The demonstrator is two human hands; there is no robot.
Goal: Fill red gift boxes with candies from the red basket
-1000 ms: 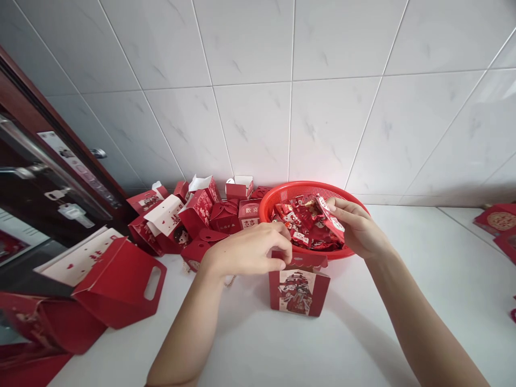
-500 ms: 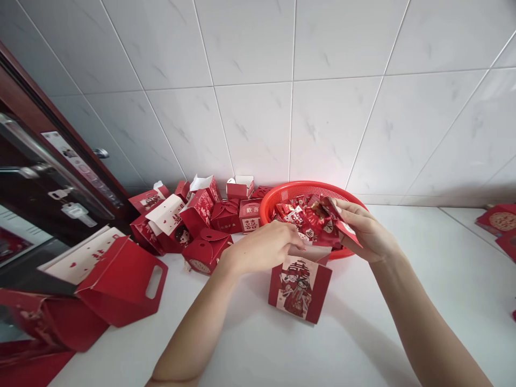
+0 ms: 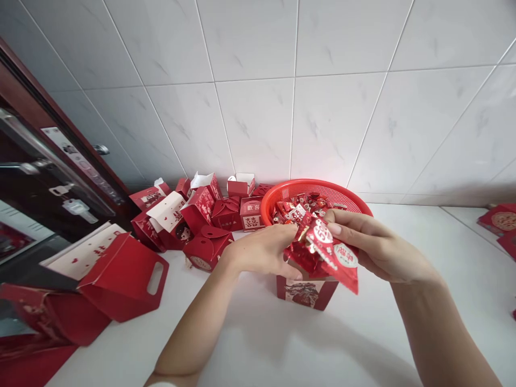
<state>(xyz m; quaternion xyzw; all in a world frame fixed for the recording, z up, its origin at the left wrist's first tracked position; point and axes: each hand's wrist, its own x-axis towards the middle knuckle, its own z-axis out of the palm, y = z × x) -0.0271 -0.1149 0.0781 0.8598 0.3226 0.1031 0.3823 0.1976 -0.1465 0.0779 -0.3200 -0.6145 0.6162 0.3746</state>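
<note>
My right hand pinches several red-and-white wrapped candy packets between thumb and fingers, over the top of a small red gift box. The box stands on the white tabletop with a printed picture on its front, and the packets cover most of its opening. My left hand grips the box at its upper left, thumb along the rim; the other fingers are partly hidden behind the packets. Just behind both hands sits a red plastic basket filled with similar wrapped sweets.
Several red gift boxes cluster left of the basket against the tiled wall. A larger red box with a handle is at front left, beside a dark door with keys. More red packaging lies at the far right.
My right hand has moved from over the basket toward me, bringing the packets above the gift box. The left hand has stayed at the box, which now sits slightly right and more covered.
</note>
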